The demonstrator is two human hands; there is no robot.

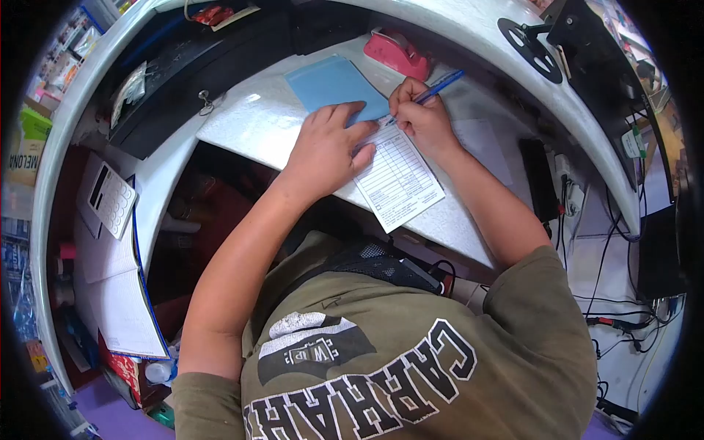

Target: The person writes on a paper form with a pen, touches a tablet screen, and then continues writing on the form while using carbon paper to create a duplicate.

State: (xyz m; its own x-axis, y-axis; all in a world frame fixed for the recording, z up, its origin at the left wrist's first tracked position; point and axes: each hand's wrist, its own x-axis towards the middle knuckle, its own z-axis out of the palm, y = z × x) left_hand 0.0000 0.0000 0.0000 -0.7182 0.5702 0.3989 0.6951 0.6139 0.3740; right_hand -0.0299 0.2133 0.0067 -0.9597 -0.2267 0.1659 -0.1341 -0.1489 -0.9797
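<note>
A blue pen [443, 86] is pinched in my right hand [424, 121], tilted with its upper end toward the far right. The pen's tip is at the top part of a white printed form [400, 183] with ruled rows and columns. My left hand [330, 150] lies flat with its fingers spread, over the form's upper left edge and the lower edge of a blue sheet [330, 84]. That sheet adjoins the form's top; whether they are joined is hidden by my hands. Just beyond my right hand stands a pink tape dispenser [396, 55].
A black drawer unit [176, 92] with keys [207, 101] hanging from it stands at the back left. A white calculator [111, 199] and an open notebook [121, 301] are at the left. Cables [587, 213] and a monitor [601, 81] are on the right.
</note>
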